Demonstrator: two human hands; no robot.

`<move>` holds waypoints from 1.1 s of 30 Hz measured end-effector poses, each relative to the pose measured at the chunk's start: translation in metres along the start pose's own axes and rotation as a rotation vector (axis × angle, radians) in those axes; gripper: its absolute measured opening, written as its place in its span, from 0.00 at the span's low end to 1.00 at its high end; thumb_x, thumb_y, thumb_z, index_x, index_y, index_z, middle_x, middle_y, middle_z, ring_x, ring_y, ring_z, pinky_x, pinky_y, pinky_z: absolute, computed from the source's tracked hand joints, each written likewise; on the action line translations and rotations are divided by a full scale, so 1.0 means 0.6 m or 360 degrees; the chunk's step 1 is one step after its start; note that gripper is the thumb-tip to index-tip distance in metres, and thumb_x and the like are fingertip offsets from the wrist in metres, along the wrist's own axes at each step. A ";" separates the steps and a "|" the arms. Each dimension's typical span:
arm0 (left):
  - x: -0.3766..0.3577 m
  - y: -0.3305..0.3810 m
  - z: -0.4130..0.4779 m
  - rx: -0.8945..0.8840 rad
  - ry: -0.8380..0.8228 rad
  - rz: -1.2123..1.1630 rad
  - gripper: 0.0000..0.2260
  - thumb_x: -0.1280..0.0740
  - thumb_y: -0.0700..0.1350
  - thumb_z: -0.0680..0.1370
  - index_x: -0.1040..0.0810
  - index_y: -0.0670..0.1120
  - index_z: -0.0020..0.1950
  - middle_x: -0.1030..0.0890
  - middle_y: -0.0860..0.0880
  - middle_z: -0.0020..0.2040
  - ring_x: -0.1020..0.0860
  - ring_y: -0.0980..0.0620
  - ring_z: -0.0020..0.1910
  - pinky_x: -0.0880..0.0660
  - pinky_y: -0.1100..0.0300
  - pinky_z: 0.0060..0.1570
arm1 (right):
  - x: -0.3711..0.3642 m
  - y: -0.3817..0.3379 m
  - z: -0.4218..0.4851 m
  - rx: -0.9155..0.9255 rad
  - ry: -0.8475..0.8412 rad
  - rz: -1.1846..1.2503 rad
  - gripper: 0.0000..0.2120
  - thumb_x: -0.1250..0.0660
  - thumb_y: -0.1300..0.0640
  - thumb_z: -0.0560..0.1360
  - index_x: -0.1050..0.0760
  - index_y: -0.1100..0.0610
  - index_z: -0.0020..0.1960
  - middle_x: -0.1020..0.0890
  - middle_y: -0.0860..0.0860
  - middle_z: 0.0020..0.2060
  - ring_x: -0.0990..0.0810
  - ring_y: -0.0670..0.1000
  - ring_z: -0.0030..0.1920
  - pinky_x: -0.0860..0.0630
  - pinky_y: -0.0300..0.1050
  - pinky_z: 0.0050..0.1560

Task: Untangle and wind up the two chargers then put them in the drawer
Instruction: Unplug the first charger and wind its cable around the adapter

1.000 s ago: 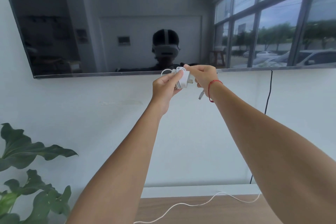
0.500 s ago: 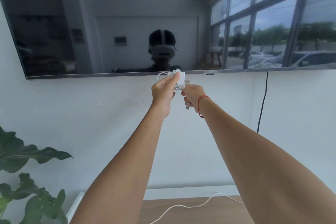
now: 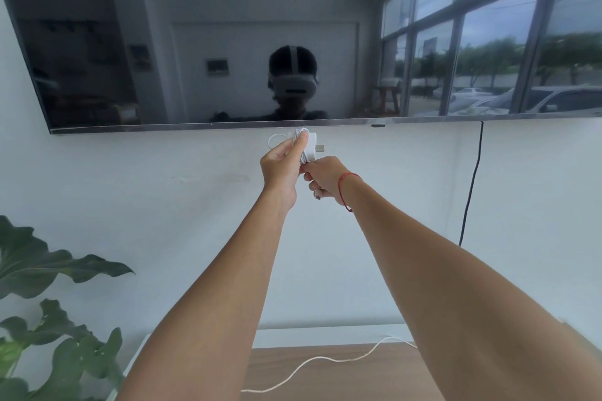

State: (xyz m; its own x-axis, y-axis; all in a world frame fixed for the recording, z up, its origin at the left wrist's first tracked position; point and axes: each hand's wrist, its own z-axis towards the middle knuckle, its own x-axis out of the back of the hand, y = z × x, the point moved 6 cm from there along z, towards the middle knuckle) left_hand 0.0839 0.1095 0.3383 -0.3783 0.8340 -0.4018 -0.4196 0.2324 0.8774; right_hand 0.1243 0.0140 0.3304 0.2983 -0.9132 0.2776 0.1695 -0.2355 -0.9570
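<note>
The white cord on the wooden top (image 3: 312, 360) is hidden by both forearms. The green leafy plant (image 3: 49, 270) is cut off at the left edge.

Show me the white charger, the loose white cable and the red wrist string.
white charger (image 3: 311, 146), head view, plug body.
loose white cable (image 3: 312, 360), head view, mid-length on the wooden top.
red wrist string (image 3: 346, 178), head view, strand across the wrist.

charger (image 3: 311, 148) below TV (image 3: 228, 42) | cable (image 3: 325, 360) on tabletop (image 3: 358, 381)
</note>
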 end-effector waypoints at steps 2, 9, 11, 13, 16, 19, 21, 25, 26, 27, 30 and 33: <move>0.004 0.001 -0.001 -0.0028 0.0019 0.0060 0.08 0.26 0.50 0.73 0.17 0.49 0.49 0.16 0.48 0.49 0.18 0.46 0.51 0.19 0.53 0.52 | -0.007 -0.001 -0.002 0.0004 -0.0078 -0.0014 0.11 0.38 0.58 0.78 0.23 0.59 0.39 0.29 0.51 0.32 0.33 0.49 0.27 0.32 0.38 0.25; 0.027 -0.018 0.002 0.0006 0.0047 0.0156 0.10 0.26 0.51 0.72 0.17 0.49 0.51 0.16 0.49 0.47 0.20 0.49 0.45 0.21 0.58 0.47 | -0.022 -0.006 -0.020 0.0005 -0.0308 -0.0474 0.06 0.34 0.56 0.76 0.25 0.56 0.40 0.26 0.49 0.32 0.20 0.46 0.33 0.24 0.37 0.33; 0.032 -0.023 0.002 0.0012 0.0032 0.0166 0.12 0.25 0.50 0.72 0.16 0.47 0.53 0.15 0.45 0.48 0.20 0.48 0.43 0.22 0.58 0.44 | -0.020 -0.006 -0.024 0.0009 -0.0332 -0.0557 0.05 0.34 0.55 0.76 0.23 0.56 0.43 0.25 0.49 0.33 0.22 0.46 0.32 0.24 0.38 0.35; 0.035 -0.027 0.001 0.0013 0.0036 0.0161 0.12 0.25 0.49 0.72 0.16 0.46 0.52 0.15 0.43 0.49 0.21 0.47 0.42 0.21 0.56 0.45 | -0.020 -0.011 -0.028 0.0023 -0.0348 -0.0662 0.06 0.37 0.57 0.77 0.24 0.57 0.43 0.23 0.49 0.35 0.22 0.46 0.33 0.22 0.38 0.37; 0.043 -0.035 0.004 0.0034 0.0072 0.0150 0.06 0.24 0.48 0.71 0.16 0.48 0.46 0.15 0.46 0.47 0.18 0.46 0.47 0.21 0.51 0.56 | -0.014 -0.024 -0.033 0.0073 -0.0303 -0.0820 0.07 0.40 0.59 0.77 0.23 0.57 0.45 0.17 0.49 0.39 0.18 0.45 0.36 0.19 0.40 0.40; 0.048 -0.039 0.004 0.0060 0.0112 0.0127 0.03 0.25 0.47 0.72 0.17 0.52 0.40 0.16 0.51 0.42 0.18 0.46 0.51 0.22 0.51 0.59 | -0.001 -0.038 -0.039 0.0174 -0.0236 -0.0826 0.11 0.40 0.58 0.76 0.20 0.60 0.50 0.15 0.51 0.42 0.16 0.47 0.38 0.20 0.40 0.40; 0.045 -0.038 0.003 0.0063 0.0106 0.0118 0.03 0.25 0.47 0.72 0.17 0.52 0.40 0.16 0.51 0.42 0.18 0.46 0.50 0.22 0.51 0.59 | 0.005 -0.042 -0.044 0.0237 -0.0241 -0.0744 0.12 0.38 0.57 0.75 0.18 0.61 0.50 0.14 0.53 0.43 0.15 0.47 0.39 0.21 0.39 0.38; 0.041 -0.035 0.004 0.0068 0.0098 0.0087 0.06 0.24 0.47 0.71 0.16 0.49 0.46 0.15 0.48 0.45 0.18 0.47 0.47 0.22 0.49 0.59 | 0.008 -0.040 -0.049 0.0191 -0.0295 -0.0595 0.12 0.34 0.54 0.75 0.18 0.61 0.51 0.14 0.52 0.44 0.15 0.49 0.43 0.19 0.42 0.43; 0.041 -0.035 0.005 0.0077 0.0091 0.0073 0.07 0.24 0.47 0.72 0.16 0.48 0.48 0.15 0.48 0.45 0.18 0.47 0.47 0.22 0.50 0.59 | 0.012 -0.040 -0.048 0.0171 -0.0307 -0.0531 0.13 0.34 0.53 0.75 0.18 0.61 0.52 0.14 0.52 0.45 0.14 0.49 0.44 0.18 0.43 0.44; 0.040 -0.036 0.006 0.0082 0.0076 0.0056 0.09 0.25 0.47 0.72 0.16 0.47 0.50 0.15 0.48 0.45 0.18 0.47 0.47 0.22 0.51 0.59 | 0.015 -0.040 -0.049 0.0148 -0.0328 -0.0453 0.15 0.35 0.52 0.75 0.18 0.61 0.53 0.14 0.53 0.46 0.14 0.49 0.45 0.19 0.44 0.45; 0.038 -0.034 0.007 0.0096 0.0069 0.0014 0.13 0.25 0.47 0.72 0.17 0.44 0.54 0.16 0.48 0.47 0.17 0.47 0.50 0.21 0.53 0.57 | 0.026 -0.038 -0.048 0.0080 -0.0393 -0.0200 0.19 0.41 0.53 0.74 0.20 0.62 0.56 0.14 0.54 0.48 0.15 0.52 0.48 0.20 0.45 0.46; 0.035 -0.032 0.009 0.0106 0.0070 0.0006 0.12 0.25 0.47 0.73 0.17 0.45 0.54 0.16 0.49 0.47 0.17 0.48 0.50 0.21 0.55 0.56 | 0.030 -0.035 -0.045 0.0098 -0.0380 -0.0139 0.17 0.42 0.54 0.76 0.20 0.61 0.56 0.14 0.53 0.49 0.15 0.51 0.49 0.21 0.44 0.46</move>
State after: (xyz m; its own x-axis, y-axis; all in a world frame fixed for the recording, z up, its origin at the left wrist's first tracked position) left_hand 0.0887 0.1252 0.3143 -0.4163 0.8123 -0.4086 -0.3628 0.2636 0.8938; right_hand 0.1010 -0.0064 0.3533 0.4923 -0.7841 0.3780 0.2589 -0.2827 -0.9236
